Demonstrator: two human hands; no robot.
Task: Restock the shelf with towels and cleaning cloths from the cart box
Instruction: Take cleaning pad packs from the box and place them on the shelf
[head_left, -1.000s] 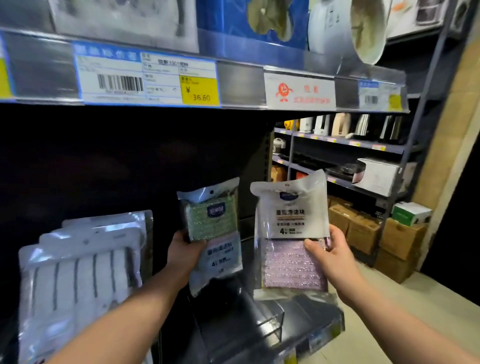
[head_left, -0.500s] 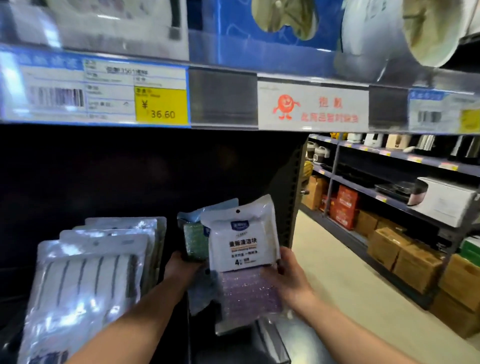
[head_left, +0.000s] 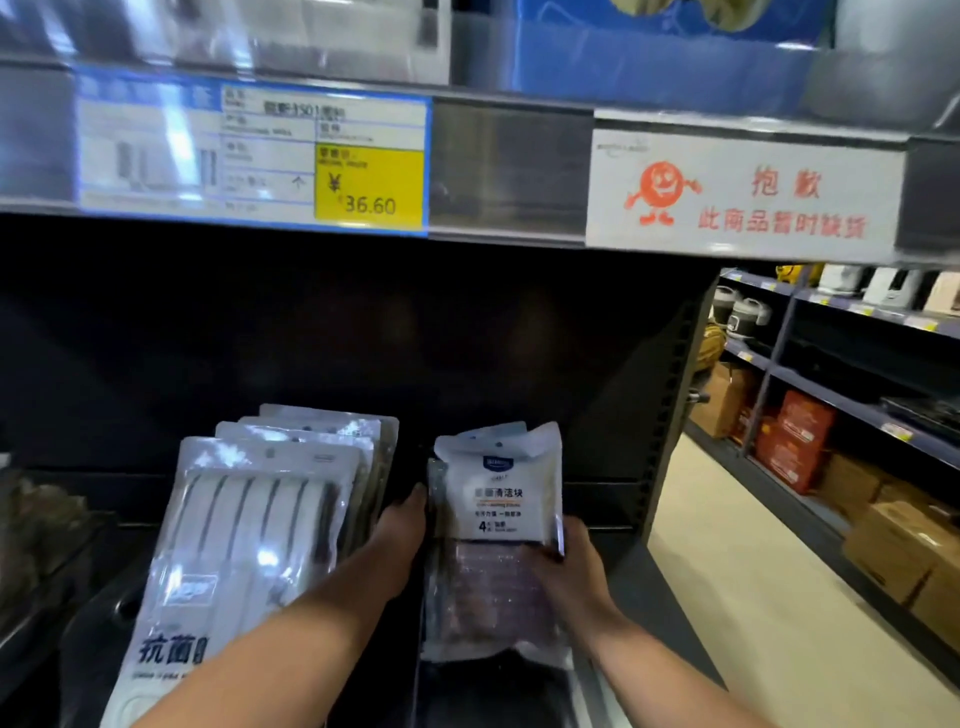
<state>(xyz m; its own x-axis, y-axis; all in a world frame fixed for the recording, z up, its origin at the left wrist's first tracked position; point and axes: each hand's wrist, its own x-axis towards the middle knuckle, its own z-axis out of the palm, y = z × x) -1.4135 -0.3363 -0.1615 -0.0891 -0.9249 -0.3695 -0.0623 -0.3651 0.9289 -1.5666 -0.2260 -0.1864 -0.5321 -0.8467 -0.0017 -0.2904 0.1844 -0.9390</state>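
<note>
Down they come: since half a second back you have lowered both packs from chest height into the dark shelf bay (head_left: 519, 364), and the pink one now covers the other almost completely. Your right hand (head_left: 569, 569) grips the clear plastic pack of pink cleaning cloths with a white header card (head_left: 498, 525) at its lower right side, thumb across the front and fingers wrapped behind the edge. Your left hand (head_left: 400, 540) clasps the left edge of the pair, thumb pointing up along it, fingers hidden behind, so only the pale blue top of the second pack (head_left: 501, 430) peeps above the white header. Both packs stand upright, facing you, low in the bay; whether their bottoms rest on the shelf floor you cannot tell from here. Just to their left, close by your left wrist, leans the row of clear-bagged white towels with dark stripes (head_left: 260, 519), several packs deep and tilted back. Overhead on the shelf rail sit the blue-bordered price label with a yellow 36.60 panel (head_left: 311, 156) and, to its right, the white sign with an orange round mascot and red lettering (head_left: 743, 192). Off to the right, across the beige aisle floor (head_left: 727, 571), brown cardboard boxes (head_left: 893, 540) and red cartons (head_left: 795, 447) fill the lower racks.
</note>
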